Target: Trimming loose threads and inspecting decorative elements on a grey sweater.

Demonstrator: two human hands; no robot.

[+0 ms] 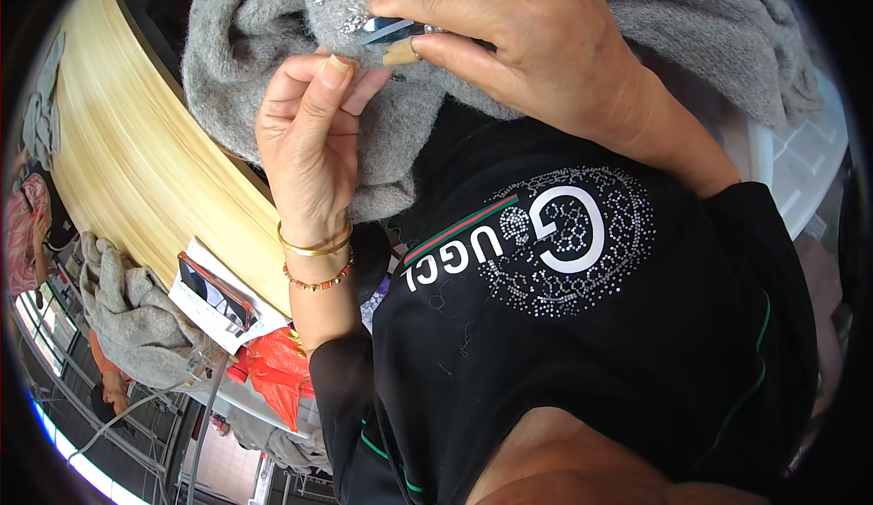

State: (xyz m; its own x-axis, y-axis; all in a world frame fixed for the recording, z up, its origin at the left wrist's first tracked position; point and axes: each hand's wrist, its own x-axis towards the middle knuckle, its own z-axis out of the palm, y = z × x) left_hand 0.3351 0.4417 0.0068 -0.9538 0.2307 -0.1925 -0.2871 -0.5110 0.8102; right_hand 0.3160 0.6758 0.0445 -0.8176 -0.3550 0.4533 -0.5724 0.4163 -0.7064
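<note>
A grey fuzzy knitted garment (241, 60), dotted with small sparkling beaded ornaments (353, 24), lies bunched across my lap. Over it, my right hand (536, 37) holds a pair of small thread snips (389, 30) between thumb and fingers, blades pointing left at a beaded ornament. A tan covering wraps the tip of the right thumb. Just below and left of the blades, my left hand (314, 114) is closed in a pinch against the knit. What sits between its fingertips is too small to make out. Bracelets circle the left wrist.
A long pale wooden tabletop (136, 123) curves along the left. At its near end are a phone (215, 291) on white paper, a red plastic bag (277, 369) and another grey knit heap (132, 314). A translucent plastic bin (805, 141) stands at right. Other people are at far left.
</note>
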